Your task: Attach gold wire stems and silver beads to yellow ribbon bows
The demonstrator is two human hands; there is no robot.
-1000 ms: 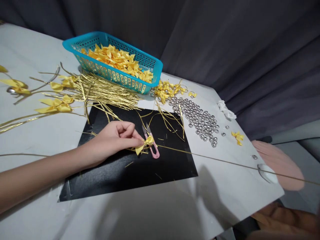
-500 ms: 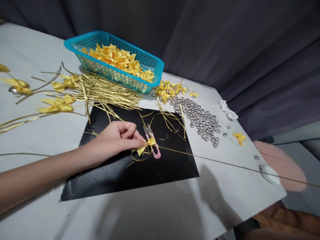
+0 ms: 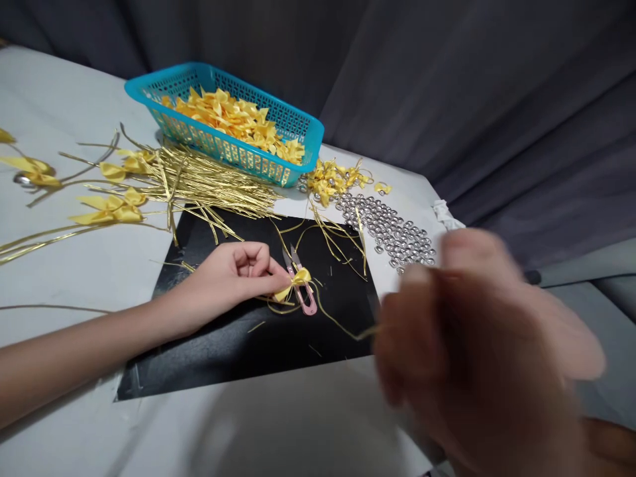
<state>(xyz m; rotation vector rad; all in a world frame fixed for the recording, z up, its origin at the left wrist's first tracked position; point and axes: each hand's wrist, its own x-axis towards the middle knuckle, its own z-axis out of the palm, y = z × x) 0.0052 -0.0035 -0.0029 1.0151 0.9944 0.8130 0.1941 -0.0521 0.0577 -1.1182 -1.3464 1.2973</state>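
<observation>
Between its thumb and fingertips, my left hand (image 3: 243, 270) pinches a yellow ribbon bow (image 3: 301, 277) over the black mat (image 3: 218, 358). Beneath the bow lies a pair of pink thread snips (image 3: 309, 305), blades pointing away from me. A thin gold cord (image 3: 338, 323) runs slack from the bow toward my right hand (image 3: 457, 344). That hand is large and close to the camera, smeared by motion, with its fingers curled. The cord meets its fingertips, though the exact grip is blurred.
A teal basket (image 3: 313, 142) of yellow bows stands at the back. Before it lies a bundle of gold cords (image 3: 213, 182). Small silver beads (image 3: 377, 222) spread to the right, beside finished-looking bows (image 3: 330, 175). More yellow bows (image 3: 112, 207) lie at left.
My right hand has come into view from the right. The gold cord, stretched taut to the right before, now hangs slack. My left hand keeps its pinch on the bow.
</observation>
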